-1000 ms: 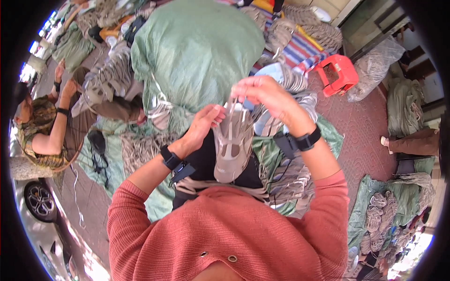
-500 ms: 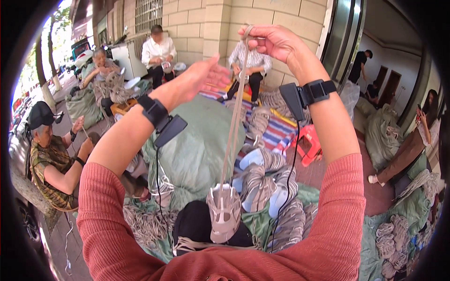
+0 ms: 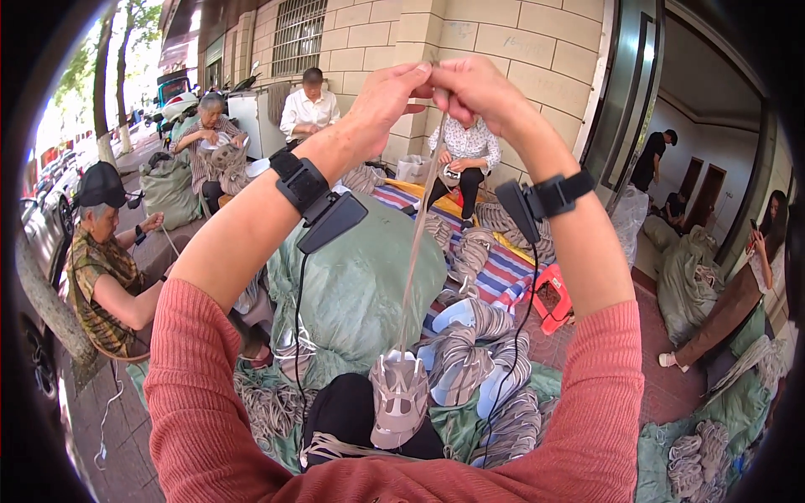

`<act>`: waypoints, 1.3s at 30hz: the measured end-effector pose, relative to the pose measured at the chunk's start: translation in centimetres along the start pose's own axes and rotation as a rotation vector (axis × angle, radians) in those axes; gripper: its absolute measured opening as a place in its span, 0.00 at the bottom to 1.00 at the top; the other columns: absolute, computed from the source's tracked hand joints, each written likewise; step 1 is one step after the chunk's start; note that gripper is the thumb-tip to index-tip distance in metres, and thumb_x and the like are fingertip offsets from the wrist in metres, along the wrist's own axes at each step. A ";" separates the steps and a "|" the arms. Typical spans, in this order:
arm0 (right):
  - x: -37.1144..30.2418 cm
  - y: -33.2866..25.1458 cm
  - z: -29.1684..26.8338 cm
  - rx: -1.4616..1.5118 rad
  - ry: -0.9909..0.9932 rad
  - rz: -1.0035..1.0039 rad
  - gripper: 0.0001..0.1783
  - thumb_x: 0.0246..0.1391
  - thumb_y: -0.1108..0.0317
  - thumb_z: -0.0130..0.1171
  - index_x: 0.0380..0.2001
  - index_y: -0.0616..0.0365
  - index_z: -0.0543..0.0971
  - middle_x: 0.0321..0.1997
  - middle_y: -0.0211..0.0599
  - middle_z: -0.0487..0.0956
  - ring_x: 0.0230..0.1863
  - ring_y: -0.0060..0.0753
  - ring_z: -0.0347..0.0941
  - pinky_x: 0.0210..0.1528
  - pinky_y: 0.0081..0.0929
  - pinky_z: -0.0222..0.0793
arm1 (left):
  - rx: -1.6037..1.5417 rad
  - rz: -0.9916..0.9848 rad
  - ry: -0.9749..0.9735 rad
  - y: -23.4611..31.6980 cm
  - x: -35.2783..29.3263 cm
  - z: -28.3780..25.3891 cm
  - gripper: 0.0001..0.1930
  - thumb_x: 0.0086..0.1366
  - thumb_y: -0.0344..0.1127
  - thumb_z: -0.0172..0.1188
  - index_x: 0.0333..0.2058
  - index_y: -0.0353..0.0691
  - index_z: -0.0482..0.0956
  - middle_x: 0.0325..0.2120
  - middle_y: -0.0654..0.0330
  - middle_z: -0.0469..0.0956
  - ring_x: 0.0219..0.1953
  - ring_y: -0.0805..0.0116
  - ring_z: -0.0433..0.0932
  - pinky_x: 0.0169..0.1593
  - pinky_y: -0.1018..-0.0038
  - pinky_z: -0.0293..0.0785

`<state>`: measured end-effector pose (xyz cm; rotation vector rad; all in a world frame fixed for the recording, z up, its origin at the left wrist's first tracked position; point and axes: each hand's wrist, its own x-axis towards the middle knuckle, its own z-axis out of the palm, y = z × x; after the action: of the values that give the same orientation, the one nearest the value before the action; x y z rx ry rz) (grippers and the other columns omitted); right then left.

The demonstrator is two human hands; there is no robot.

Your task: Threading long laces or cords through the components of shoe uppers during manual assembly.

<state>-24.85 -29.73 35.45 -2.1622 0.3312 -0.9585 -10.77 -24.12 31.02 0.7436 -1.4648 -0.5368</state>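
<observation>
Centrally, low in the frame: one shoe upper (image 3: 398,402), grey-beige with cut-out openings, resting on a lap in black trousers (image 3: 340,411). Toe toward the lower edge, open end toward the top; long axis close to upright, its lower end leaning slightly left.

Item: lace (image 3: 417,226), flat, grey-beige, strung taut from the open end of the upper to the hands at top centre; line steep, leaning a little right as it rises.

Left hand (image 3: 387,99): raised, at upper centre, wrist bent inward, thumb and forefinger meeting the other hand's fingertips; whether it pinches the lace cannot be told. Right hand (image 3: 470,88): raised opposite, knuckles up, fingers curled and clamped on the lace. Both forearms slant inward from the lower corners, elbows spread, sleeves coral and ribbed, a black strap with a wedge-shaped unit at each wrist.

Surroundings: bulging green sack (image 3: 360,277), mid-frame, behind the lace; nested stacks of uppers (image 3: 459,362), right of the lap; heap of laces (image 3: 268,402), lower left of centre; red plastic stool (image 3: 549,298), right of centre, near a striped sheet (image 3: 495,260).
</observation>
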 end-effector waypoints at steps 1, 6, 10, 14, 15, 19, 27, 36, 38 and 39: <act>-0.5 0.3 0.5 -0.049 -0.037 0.051 0.17 0.58 0.59 0.52 0.23 0.61 0.78 0.14 0.25 0.71 0.08 0.12 0.57 0.11 0.12 0.49 | -0.015 0.016 0.017 -0.3 -0.2 -0.1 0.18 0.66 0.46 0.49 0.46 0.41 0.75 0.36 0.66 0.74 0.37 0.77 0.69 0.51 0.72 0.64; -1.8 1.6 1.6 -0.046 -0.125 0.174 0.18 0.59 0.57 0.51 0.31 0.63 0.77 0.13 0.29 0.70 0.06 0.13 0.55 0.10 0.13 0.49 | 0.071 0.005 0.024 -1.6 -1.4 -0.1 0.15 0.64 0.43 0.54 0.42 0.39 0.79 0.25 0.70 0.75 0.26 0.80 0.63 0.41 0.78 0.63; -2.4 1.5 1.6 -0.044 -0.174 0.198 0.18 0.58 0.56 0.53 0.33 0.64 0.78 0.16 0.29 0.72 0.08 0.13 0.58 0.11 0.13 0.54 | -0.011 -0.021 0.049 -1.9 -1.1 -0.9 0.13 0.64 0.42 0.54 0.40 0.40 0.80 0.27 0.68 0.76 0.28 0.80 0.66 0.41 0.78 0.64; -2.1 2.2 -0.4 -0.004 0.091 0.002 0.17 0.56 0.57 0.56 0.37 0.62 0.78 0.22 0.27 0.75 0.14 0.12 0.62 0.15 0.11 0.58 | 0.003 0.055 0.068 -1.5 -1.1 -1.1 0.12 0.64 0.39 0.54 0.37 0.37 0.80 0.28 0.65 0.78 0.31 0.79 0.72 0.42 0.79 0.67; -2.1 2.3 -0.4 0.103 0.166 -0.069 0.17 0.55 0.57 0.57 0.39 0.61 0.78 0.24 0.27 0.76 0.16 0.12 0.63 0.17 0.10 0.58 | 0.094 0.068 0.039 -1.4 -1.4 -1.2 0.13 0.65 0.41 0.54 0.39 0.37 0.79 0.30 0.65 0.79 0.33 0.78 0.74 0.44 0.78 0.68; -2.3 2.9 0.6 0.109 0.121 -0.143 0.13 0.56 0.62 0.57 0.38 0.60 0.80 0.22 0.25 0.75 0.16 0.11 0.61 0.16 0.10 0.55 | 0.075 0.008 0.039 -2.1 -2.1 -0.7 0.10 0.62 0.37 0.57 0.34 0.36 0.81 0.27 0.64 0.79 0.30 0.79 0.72 0.37 0.81 0.69; -2.6 3.7 0.0 0.196 0.075 -0.064 0.12 0.54 0.67 0.59 0.39 0.61 0.80 0.23 0.26 0.76 0.20 0.12 0.63 0.22 0.12 0.59 | -0.226 -0.176 0.028 -2.5 -2.4 -1.1 0.14 0.67 0.35 0.45 0.42 0.33 0.74 0.32 0.59 0.77 0.34 0.70 0.76 0.45 0.74 0.71; -2.5 4.4 1.4 0.039 0.064 -0.081 0.13 0.52 0.71 0.59 0.40 0.64 0.79 0.28 0.33 0.79 0.24 0.15 0.72 0.31 0.13 0.71 | -0.172 -0.077 -0.012 -4.3 -2.7 -1.0 0.12 0.63 0.28 0.51 0.45 0.31 0.71 0.28 0.61 0.75 0.30 0.72 0.75 0.39 0.77 0.73; -2.5 4.3 1.4 0.046 0.060 -0.064 0.12 0.51 0.71 0.59 0.40 0.65 0.79 0.28 0.34 0.80 0.25 0.17 0.74 0.32 0.14 0.73 | -0.150 -0.022 0.056 -4.3 -2.8 -0.8 0.15 0.62 0.27 0.52 0.48 0.31 0.67 0.28 0.60 0.76 0.30 0.73 0.75 0.39 0.77 0.73; -2.6 4.2 1.4 0.093 0.061 -0.055 0.12 0.51 0.71 0.59 0.39 0.65 0.79 0.28 0.34 0.80 0.26 0.18 0.75 0.33 0.15 0.74 | -0.153 -0.027 0.056 -4.3 -2.8 -0.8 0.15 0.62 0.27 0.52 0.48 0.31 0.67 0.28 0.60 0.76 0.30 0.73 0.75 0.39 0.77 0.73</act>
<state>-25.45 -30.65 30.41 -2.0703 0.2523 -1.0525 -9.67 -24.88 25.96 0.6531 -1.3472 -0.6363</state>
